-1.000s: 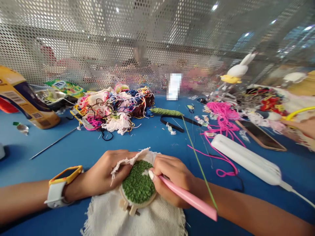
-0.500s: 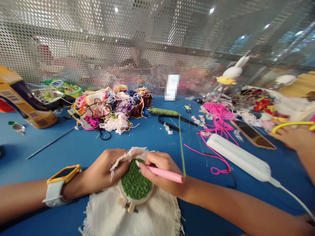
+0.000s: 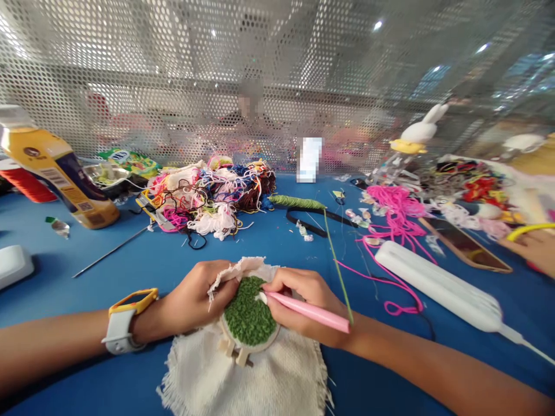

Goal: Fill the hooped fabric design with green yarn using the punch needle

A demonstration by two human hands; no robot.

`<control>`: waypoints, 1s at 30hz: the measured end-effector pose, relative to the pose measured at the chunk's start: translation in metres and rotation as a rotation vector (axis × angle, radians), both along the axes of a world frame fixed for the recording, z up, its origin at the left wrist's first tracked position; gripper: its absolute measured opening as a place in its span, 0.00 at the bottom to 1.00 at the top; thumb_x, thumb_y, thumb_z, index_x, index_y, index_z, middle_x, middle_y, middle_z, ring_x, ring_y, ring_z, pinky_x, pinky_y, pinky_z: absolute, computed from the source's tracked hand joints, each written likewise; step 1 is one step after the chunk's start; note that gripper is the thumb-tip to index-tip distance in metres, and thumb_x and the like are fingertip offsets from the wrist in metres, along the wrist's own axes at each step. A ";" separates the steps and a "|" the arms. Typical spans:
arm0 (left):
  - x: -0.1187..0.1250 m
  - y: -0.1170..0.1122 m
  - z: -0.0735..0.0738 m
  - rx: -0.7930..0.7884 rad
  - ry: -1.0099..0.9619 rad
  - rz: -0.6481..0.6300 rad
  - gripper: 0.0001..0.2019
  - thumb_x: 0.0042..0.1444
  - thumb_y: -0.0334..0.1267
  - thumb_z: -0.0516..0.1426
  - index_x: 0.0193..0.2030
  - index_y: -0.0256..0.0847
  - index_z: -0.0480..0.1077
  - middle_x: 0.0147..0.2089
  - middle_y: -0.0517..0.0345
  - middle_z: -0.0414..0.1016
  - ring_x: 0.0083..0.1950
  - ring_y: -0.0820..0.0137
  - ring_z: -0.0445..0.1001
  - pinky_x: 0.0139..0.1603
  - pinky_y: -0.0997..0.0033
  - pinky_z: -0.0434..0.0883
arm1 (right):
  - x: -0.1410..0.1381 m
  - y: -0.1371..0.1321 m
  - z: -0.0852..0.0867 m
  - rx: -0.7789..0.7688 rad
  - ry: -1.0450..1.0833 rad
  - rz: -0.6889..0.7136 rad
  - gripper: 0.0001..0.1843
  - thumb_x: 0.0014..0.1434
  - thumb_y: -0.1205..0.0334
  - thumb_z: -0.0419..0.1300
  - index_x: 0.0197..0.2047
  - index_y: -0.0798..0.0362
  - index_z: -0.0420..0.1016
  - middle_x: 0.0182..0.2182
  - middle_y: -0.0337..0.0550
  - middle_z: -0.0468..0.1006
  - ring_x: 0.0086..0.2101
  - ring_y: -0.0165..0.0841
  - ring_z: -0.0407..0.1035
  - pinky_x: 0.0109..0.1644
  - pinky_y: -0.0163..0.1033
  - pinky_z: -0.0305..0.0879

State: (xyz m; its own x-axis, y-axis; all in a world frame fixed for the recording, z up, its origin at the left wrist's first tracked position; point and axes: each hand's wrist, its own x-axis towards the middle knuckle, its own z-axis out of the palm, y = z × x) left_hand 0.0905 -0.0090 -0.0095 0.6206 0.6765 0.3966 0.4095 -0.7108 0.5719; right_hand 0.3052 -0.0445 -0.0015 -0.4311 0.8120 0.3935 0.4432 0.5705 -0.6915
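Note:
A small wooden embroidery hoop [image 3: 262, 348] stretches cream cloth [image 3: 255, 384] with a frayed edge. Dense green yarn loops [image 3: 250, 316] fill its round face. My left hand [image 3: 206, 294] is closed around the hoop's upper left rim and a folded cloth flap. In my right hand [image 3: 306, 297] is a pink punch needle [image 3: 312, 311], pinched near its white tip, which rests at the right part of the green loops. Green yarn [image 3: 337, 263] runs from the handle's rear end up to a green skein [image 3: 299, 201]. The needle's point is hidden.
Behind lies a tangled yarn pile [image 3: 212, 193]; left are a yellow bottle [image 3: 65, 173] and a metal rod [image 3: 110, 252]. To the right are pink yarn [image 3: 396, 211], a white power strip [image 3: 437, 286], a phone [image 3: 466, 244] and another person's hand [image 3: 535, 245]. A perforated metal screen [image 3: 173, 75] stands behind.
The whole view has shifted, so things appear farther right. Over the green loops, the punch needle's tip has moved a little to the right. Both hands keep their grips.

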 end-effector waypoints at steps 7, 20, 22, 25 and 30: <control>0.001 0.000 0.003 -0.028 0.025 -0.040 0.10 0.60 0.31 0.48 0.30 0.37 0.68 0.25 0.60 0.69 0.25 0.76 0.65 0.26 0.77 0.64 | 0.000 -0.004 0.009 0.102 0.020 -0.050 0.13 0.55 0.69 0.51 0.20 0.53 0.55 0.17 0.32 0.57 0.19 0.23 0.52 0.23 0.31 0.49; 0.002 -0.001 0.009 -0.133 0.054 -0.103 0.11 0.61 0.31 0.46 0.30 0.35 0.66 0.26 0.60 0.66 0.26 0.76 0.60 0.28 0.76 0.62 | -0.010 0.002 -0.007 0.066 0.010 -0.089 0.16 0.56 0.69 0.53 0.19 0.53 0.53 0.16 0.30 0.54 0.18 0.22 0.49 0.23 0.31 0.48; 0.002 0.000 0.009 -0.119 0.042 -0.117 0.11 0.60 0.30 0.46 0.29 0.36 0.65 0.26 0.61 0.65 0.26 0.76 0.60 0.28 0.77 0.61 | -0.014 0.004 -0.012 0.112 0.025 -0.099 0.17 0.56 0.69 0.53 0.18 0.53 0.52 0.16 0.30 0.52 0.18 0.22 0.49 0.24 0.32 0.48; 0.002 0.000 0.008 -0.121 0.038 -0.116 0.10 0.60 0.29 0.47 0.29 0.36 0.65 0.26 0.61 0.65 0.26 0.76 0.60 0.28 0.77 0.61 | -0.013 0.004 -0.009 0.016 0.015 -0.081 0.14 0.57 0.66 0.54 0.21 0.54 0.59 0.17 0.30 0.56 0.19 0.22 0.52 0.24 0.31 0.51; 0.003 0.000 0.008 -0.136 0.058 -0.101 0.12 0.61 0.32 0.46 0.28 0.36 0.65 0.25 0.61 0.64 0.26 0.76 0.59 0.28 0.76 0.61 | -0.002 0.001 0.006 -0.255 -0.002 0.016 0.05 0.54 0.65 0.61 0.35 0.55 0.74 0.26 0.38 0.73 0.26 0.25 0.64 0.28 0.30 0.59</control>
